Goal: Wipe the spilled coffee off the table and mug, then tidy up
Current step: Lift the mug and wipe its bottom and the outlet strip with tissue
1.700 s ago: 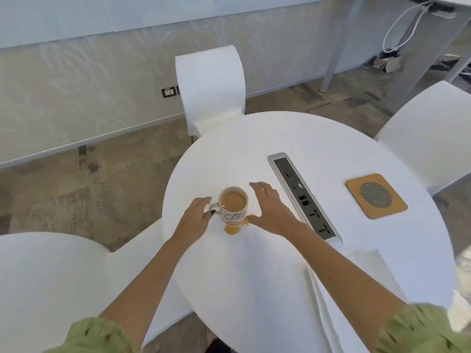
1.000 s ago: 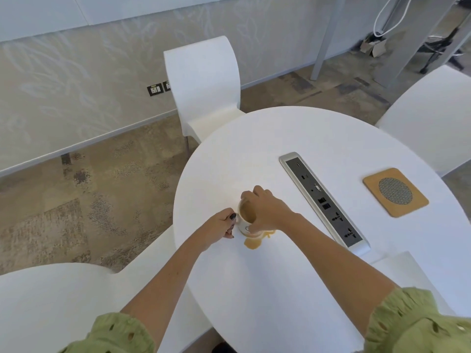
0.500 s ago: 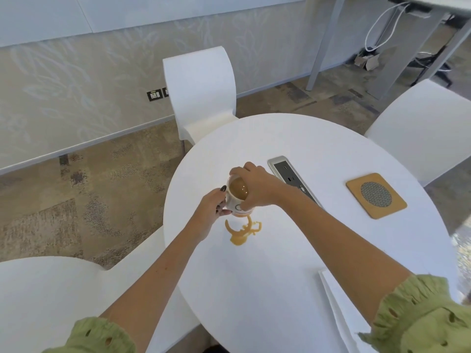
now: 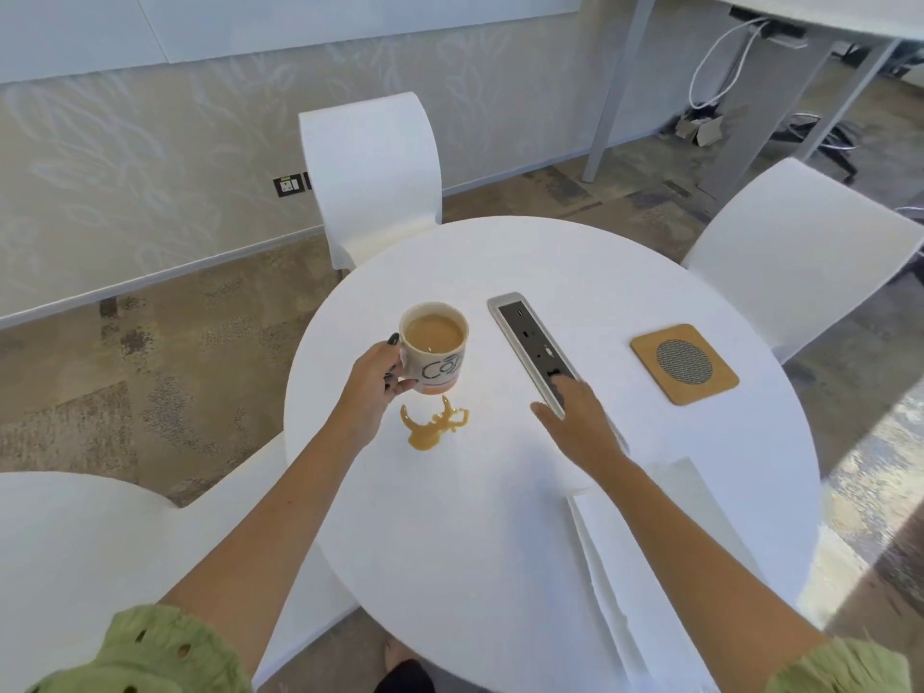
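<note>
The left hand [image 4: 372,390] now held the coffee mug [image 4: 434,353] by its handle, lifted off the round table [image 4: 500,542]; the right hand [image 4: 575,422], half a second earlier clasping it, had let go and hovered open. The exposed coffee spill [image 4: 432,428] looked ready for wiping with the paper napkins [image 4: 650,567].

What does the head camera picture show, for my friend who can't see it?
The left hand holds a full coffee mug above a brown coffee spill on a round white table. The empty right hand reaches across the table's power strip, near white paper towels and a cork coaster.
</note>
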Demonstrator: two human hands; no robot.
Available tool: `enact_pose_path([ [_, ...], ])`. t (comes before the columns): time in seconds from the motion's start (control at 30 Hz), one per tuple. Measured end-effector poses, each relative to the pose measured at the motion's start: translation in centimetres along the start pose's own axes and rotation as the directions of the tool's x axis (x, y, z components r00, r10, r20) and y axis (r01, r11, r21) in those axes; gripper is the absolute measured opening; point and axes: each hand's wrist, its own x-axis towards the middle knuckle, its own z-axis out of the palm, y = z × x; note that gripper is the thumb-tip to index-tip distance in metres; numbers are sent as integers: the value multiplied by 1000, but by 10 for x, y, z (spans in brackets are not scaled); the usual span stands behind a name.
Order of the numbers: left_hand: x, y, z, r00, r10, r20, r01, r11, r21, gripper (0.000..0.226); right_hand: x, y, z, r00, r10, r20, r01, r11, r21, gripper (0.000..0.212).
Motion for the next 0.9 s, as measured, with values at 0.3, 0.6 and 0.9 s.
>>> enact_pose_path([
  [0.3,-24,-14,24,997,9,-71,-14,998,-61,32,-109,109,28,985,172,-17,-168,937,-306,66],
  [0.6,-39,-21,35,995,38,-88,-42,998,-39,30,-131,115,38,945,241,223,-150,920,-361,78],
  [0.9,-46,-13,37,994,58,-88,-62,997,-44,28,-126,114,42,932,277,232,-183,916,-358,72],
])
